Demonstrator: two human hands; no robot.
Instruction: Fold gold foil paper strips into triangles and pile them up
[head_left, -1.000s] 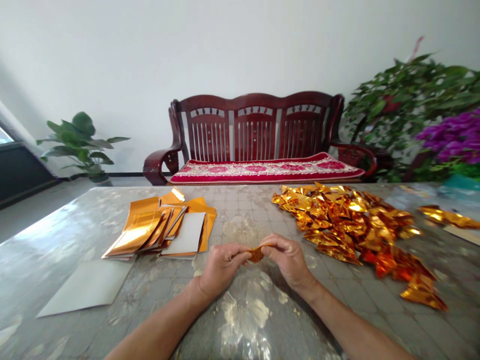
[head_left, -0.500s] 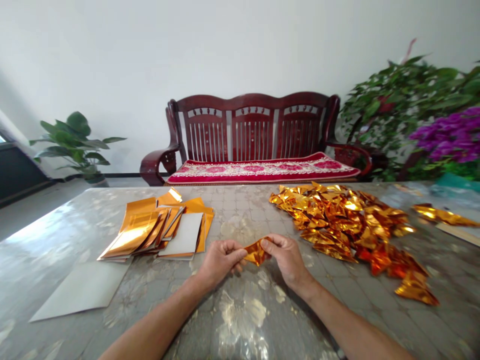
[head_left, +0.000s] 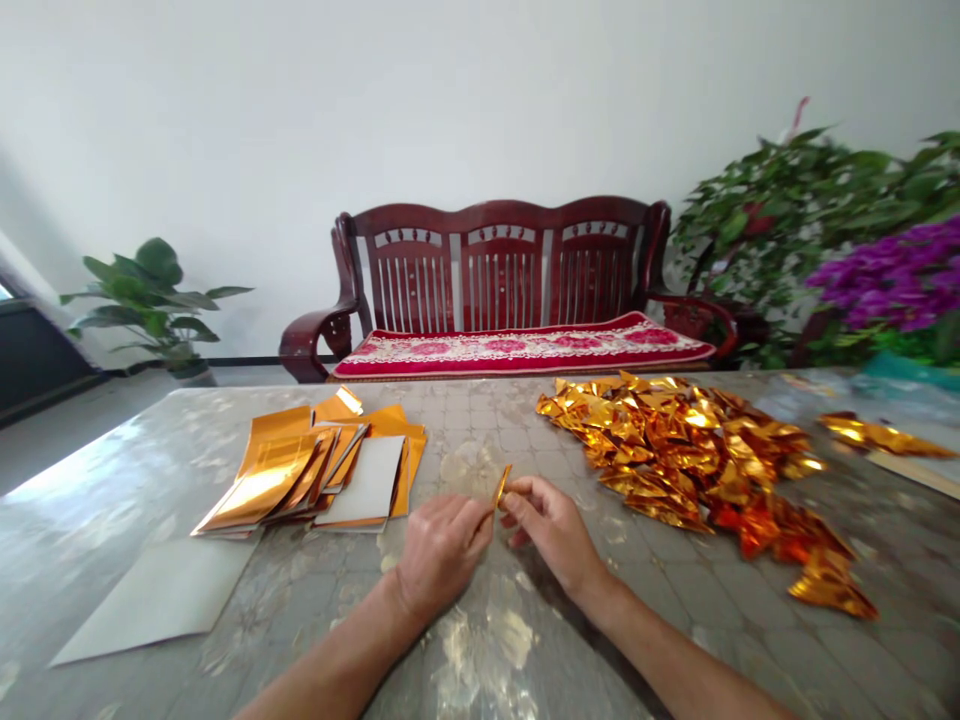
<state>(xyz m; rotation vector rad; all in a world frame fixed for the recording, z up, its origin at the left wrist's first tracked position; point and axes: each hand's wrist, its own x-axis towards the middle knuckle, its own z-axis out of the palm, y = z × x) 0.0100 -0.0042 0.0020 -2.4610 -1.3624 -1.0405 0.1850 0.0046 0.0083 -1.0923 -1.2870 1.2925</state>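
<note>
A narrow gold foil strip (head_left: pixel 502 487) is pinched upright by the left hand (head_left: pixel 442 555); whether the right hand (head_left: pixel 551 530) also grips it cannot be told. Farther off, foil-faced cards (head_left: pixel 266 475) are stacked to the left, and folded gold foil pieces (head_left: pixel 675 440) are heaped to the right.

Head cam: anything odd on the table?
The stack of gold-foil sheets looks askew: the sheets fan out at different angles instead of lying square. The crumpled foil pile also sprawls toward the near right, and a separate foil clump lies apart from it at the far right.
</note>
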